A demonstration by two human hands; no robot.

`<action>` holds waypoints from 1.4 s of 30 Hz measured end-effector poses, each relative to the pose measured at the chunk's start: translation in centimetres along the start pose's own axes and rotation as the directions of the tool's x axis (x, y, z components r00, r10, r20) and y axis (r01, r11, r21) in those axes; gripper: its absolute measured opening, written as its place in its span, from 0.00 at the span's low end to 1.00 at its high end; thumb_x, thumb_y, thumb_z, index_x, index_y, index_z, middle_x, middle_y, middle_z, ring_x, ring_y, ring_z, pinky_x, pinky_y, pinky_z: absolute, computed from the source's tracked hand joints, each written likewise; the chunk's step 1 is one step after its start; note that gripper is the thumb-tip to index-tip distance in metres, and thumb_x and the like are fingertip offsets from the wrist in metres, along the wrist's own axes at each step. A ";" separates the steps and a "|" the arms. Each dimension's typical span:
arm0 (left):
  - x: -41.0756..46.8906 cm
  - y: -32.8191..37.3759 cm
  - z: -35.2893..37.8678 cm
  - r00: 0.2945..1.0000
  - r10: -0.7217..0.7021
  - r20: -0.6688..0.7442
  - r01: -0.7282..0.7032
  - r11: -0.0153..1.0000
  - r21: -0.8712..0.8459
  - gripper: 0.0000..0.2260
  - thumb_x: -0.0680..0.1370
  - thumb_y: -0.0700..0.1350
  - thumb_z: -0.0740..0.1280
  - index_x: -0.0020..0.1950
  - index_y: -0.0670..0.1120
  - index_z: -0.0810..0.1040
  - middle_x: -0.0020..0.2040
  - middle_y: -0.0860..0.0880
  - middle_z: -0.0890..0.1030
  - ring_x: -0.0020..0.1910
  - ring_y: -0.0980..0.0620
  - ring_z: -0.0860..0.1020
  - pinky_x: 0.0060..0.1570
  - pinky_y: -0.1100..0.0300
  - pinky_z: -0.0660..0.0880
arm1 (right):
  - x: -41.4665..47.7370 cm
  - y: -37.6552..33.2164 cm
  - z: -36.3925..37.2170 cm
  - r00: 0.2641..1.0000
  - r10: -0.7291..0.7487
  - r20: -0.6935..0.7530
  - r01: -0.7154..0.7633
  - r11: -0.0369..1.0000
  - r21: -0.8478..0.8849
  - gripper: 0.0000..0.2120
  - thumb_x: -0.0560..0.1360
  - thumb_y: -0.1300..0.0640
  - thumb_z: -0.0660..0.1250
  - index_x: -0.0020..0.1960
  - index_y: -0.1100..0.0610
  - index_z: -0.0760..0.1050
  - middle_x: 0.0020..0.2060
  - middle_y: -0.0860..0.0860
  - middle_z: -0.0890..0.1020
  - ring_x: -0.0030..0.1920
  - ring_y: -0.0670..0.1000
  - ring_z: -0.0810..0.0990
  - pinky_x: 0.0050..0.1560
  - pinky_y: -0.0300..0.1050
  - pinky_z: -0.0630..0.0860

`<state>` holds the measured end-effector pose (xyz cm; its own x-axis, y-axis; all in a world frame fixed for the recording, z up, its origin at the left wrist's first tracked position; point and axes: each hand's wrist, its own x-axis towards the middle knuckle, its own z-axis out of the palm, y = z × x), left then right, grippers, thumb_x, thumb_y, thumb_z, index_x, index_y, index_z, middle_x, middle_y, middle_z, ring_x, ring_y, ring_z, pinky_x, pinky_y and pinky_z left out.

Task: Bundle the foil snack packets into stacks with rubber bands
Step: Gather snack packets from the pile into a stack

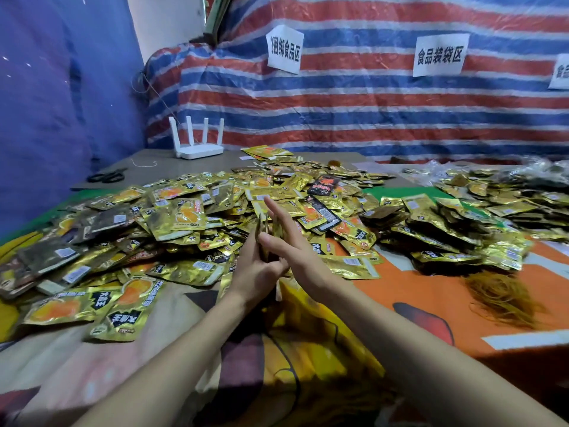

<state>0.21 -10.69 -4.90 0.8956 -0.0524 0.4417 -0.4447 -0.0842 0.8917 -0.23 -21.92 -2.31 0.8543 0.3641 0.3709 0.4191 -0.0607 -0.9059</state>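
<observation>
Head view: stack (260, 224) of packets held on edge above heap. Left hand (254, 274) grips its lower end; right hand (291, 241) presses flat, fingers straight. No band visible yet. Rubber bands (505, 297) lie well to right; loose packets (184, 217) mostly unbundled.

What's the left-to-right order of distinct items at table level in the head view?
scissors → white router → left hand and right hand around a stack of packets → heap of rubber bands. Left out: the loose packet pile and the right-side pile, too wide to place.
</observation>
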 end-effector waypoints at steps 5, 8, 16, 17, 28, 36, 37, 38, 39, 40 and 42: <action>-0.1 -0.2 0.0 0.999 -0.048 -0.003 0.048 0.997 0.057 0.19 0.66 0.46 0.71 0.55 0.43 0.77 0.48 0.41 0.82 0.48 0.43 0.81 0.49 0.44 0.79 | -1.1 -0.7 -1.8 0.995 0.045 -0.092 -0.053 0.995 -0.081 0.30 0.74 0.41 0.65 0.75 0.39 0.64 0.75 0.44 0.68 0.68 0.39 0.71 0.62 0.39 0.71; -0.6 -0.6 -0.3 0.993 -0.113 -0.022 0.114 0.993 0.039 0.17 0.63 0.52 0.74 0.48 0.47 0.80 0.41 0.47 0.83 0.41 0.52 0.81 0.44 0.55 0.75 | -2.6 -1.4 -4.3 0.989 0.034 -0.146 -0.063 0.978 -0.198 0.25 0.75 0.38 0.62 0.71 0.44 0.72 0.68 0.41 0.75 0.64 0.33 0.73 0.55 0.30 0.71; -0.6 -0.8 -0.2 0.995 -0.101 0.023 0.104 0.972 -0.209 0.12 0.60 0.42 0.73 0.37 0.58 0.83 0.40 0.49 0.81 0.45 0.46 0.78 0.52 0.49 0.74 | -8.4 -2.1 -13.9 0.882 0.039 -0.470 -0.423 0.504 -0.753 0.07 0.76 0.56 0.69 0.51 0.54 0.85 0.46 0.50 0.82 0.47 0.52 0.80 0.48 0.46 0.77; -0.6 -0.9 -0.2 0.996 -0.086 0.031 0.091 0.971 -0.222 0.13 0.62 0.39 0.72 0.38 0.58 0.83 0.41 0.49 0.81 0.45 0.46 0.78 0.52 0.49 0.74 | -9.3 -2.5 -15.0 0.863 0.086 -0.497 -0.488 0.394 -0.779 0.07 0.75 0.57 0.68 0.49 0.55 0.84 0.45 0.51 0.82 0.47 0.54 0.81 0.48 0.48 0.78; -1.0 -0.5 0.1 0.995 -0.043 0.087 0.064 0.964 -0.258 0.11 0.64 0.36 0.69 0.43 0.48 0.80 0.45 0.43 0.79 0.48 0.44 0.77 0.56 0.45 0.73 | -15.6 -3.4 -20.0 0.590 0.321 -0.741 -0.738 -0.159 -0.656 0.12 0.74 0.61 0.65 0.38 0.54 0.62 0.35 0.51 0.68 0.39 0.57 0.71 0.35 0.47 0.68; -1.0 -0.7 -0.3 0.994 -0.045 0.100 0.071 0.959 -0.275 0.14 0.64 0.35 0.70 0.40 0.54 0.83 0.43 0.47 0.80 0.48 0.44 0.78 0.60 0.40 0.74 | -14.3 -3.3 -20.4 0.570 0.346 -0.745 -0.753 -0.143 -0.643 0.09 0.74 0.62 0.66 0.38 0.58 0.67 0.35 0.53 0.72 0.37 0.56 0.73 0.33 0.45 0.68; -1.0 -0.6 -0.4 0.993 -0.051 0.104 0.079 0.956 -0.283 0.13 0.64 0.35 0.70 0.40 0.53 0.82 0.43 0.46 0.80 0.48 0.44 0.78 0.60 0.40 0.74 | -14.2 -3.3 -20.5 0.581 0.328 -0.745 -0.751 -0.137 -0.646 0.09 0.73 0.62 0.66 0.38 0.58 0.66 0.35 0.53 0.72 0.35 0.55 0.73 0.31 0.45 0.67; -1.0 -0.5 -0.5 0.992 -0.067 0.106 0.096 0.948 -0.303 0.14 0.64 0.34 0.70 0.42 0.52 0.82 0.43 0.46 0.79 0.47 0.44 0.78 0.59 0.41 0.74 | -14.1 -3.3 -20.8 0.592 0.304 -0.746 -0.752 -0.123 -0.647 0.10 0.73 0.63 0.66 0.37 0.58 0.65 0.34 0.53 0.71 0.33 0.54 0.71 0.29 0.44 0.65; -1.0 -0.4 -0.5 0.991 -0.084 0.106 0.115 0.937 -0.329 0.14 0.64 0.34 0.69 0.44 0.49 0.81 0.42 0.46 0.79 0.46 0.44 0.77 0.57 0.42 0.74 | -13.9 -3.4 -21.0 0.602 0.284 -0.747 -0.753 -0.109 -0.648 0.11 0.73 0.64 0.66 0.36 0.58 0.65 0.33 0.53 0.71 0.32 0.53 0.70 0.27 0.44 0.64; -1.0 -0.3 -0.5 0.990 -0.101 0.103 0.131 0.928 -0.349 0.14 0.64 0.33 0.69 0.46 0.47 0.80 0.42 0.46 0.79 0.45 0.45 0.77 0.56 0.44 0.74 | -13.6 -3.6 -21.2 0.611 0.270 -0.744 -0.750 -0.105 -0.654 0.12 0.73 0.65 0.66 0.35 0.59 0.64 0.32 0.53 0.71 0.30 0.52 0.69 0.26 0.43 0.63; -1.0 -0.1 -0.5 0.987 -0.133 0.088 0.156 0.917 -0.366 0.15 0.64 0.33 0.68 0.48 0.45 0.79 0.41 0.48 0.79 0.44 0.45 0.78 0.55 0.47 0.74 | -12.9 -4.0 -21.6 0.625 0.265 -0.734 -0.736 -0.112 -0.667 0.12 0.72 0.64 0.67 0.34 0.59 0.66 0.30 0.54 0.72 0.30 0.51 0.70 0.25 0.42 0.63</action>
<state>-0.62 -10.13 -5.40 0.9425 -0.1285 0.3087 -0.2644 0.2784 0.9233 -6.28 -46.47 0.93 0.8706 -0.4712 0.1413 -0.4713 -0.8813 -0.0350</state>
